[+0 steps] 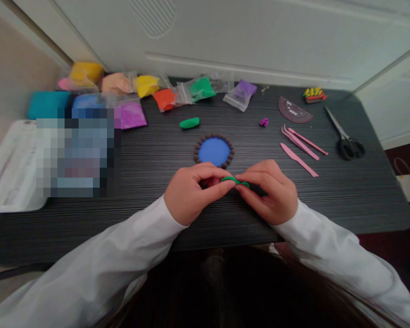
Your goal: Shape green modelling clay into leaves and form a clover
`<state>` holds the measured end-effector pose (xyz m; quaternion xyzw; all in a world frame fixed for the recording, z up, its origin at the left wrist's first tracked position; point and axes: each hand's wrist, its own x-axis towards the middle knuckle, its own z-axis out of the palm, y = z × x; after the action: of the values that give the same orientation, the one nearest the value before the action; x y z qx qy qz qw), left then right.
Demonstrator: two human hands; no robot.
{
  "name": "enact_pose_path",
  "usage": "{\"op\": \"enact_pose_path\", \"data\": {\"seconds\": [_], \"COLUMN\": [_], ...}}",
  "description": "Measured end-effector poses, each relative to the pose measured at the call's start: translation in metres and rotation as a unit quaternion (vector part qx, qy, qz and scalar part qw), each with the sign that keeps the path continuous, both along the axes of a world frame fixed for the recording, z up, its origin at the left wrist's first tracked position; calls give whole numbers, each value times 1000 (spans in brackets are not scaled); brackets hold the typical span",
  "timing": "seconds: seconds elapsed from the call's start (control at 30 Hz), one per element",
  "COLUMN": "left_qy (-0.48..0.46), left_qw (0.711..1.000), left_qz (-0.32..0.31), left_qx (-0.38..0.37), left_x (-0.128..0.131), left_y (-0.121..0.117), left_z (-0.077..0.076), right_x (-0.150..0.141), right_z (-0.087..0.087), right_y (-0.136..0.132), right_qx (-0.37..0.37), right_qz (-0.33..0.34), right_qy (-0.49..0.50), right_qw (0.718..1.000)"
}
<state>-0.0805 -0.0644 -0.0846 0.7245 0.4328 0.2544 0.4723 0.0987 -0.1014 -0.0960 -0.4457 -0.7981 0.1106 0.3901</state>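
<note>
Here, the thin green clay strip [229,179] pinched by the left hand [193,191] and right hand [271,193] could be torn by tugging.

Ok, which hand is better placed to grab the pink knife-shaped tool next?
Probably the right hand: the pink knife-shaped tool lies just beyond it, while the left hand is farther away. Both hands pinch the green piece, though.

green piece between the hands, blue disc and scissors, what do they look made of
Green piece: probably soft modelling clay, matte, as it looks thin and bent like a pliable strip.
Blue disc: smooth and even-coloured, perhaps clay too, though felt or foam is possible.
Scissors: metal blades, by their grey sheen; black handles likely plastic.
</note>
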Motion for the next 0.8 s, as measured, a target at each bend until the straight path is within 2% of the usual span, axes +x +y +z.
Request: {"op": "enact_pose_path", "data": {"seconds": [0.57, 0.8], "left_qy": [-7, -19], "left_qw": [1000, 1000], "left_qz": [0, -5], "left_qx": [-29, -16], "left_x": [0, 1], "left_y": [1, 0], "left_z": [-1, -2], "right_x": [0, 0], "right_z": [0, 0], "right_y": [0, 0], "right_qx": [-3, -6], "right_qz": [-2, 3], "right_qy": [5, 6], "right_qw": [1000, 1000]}}
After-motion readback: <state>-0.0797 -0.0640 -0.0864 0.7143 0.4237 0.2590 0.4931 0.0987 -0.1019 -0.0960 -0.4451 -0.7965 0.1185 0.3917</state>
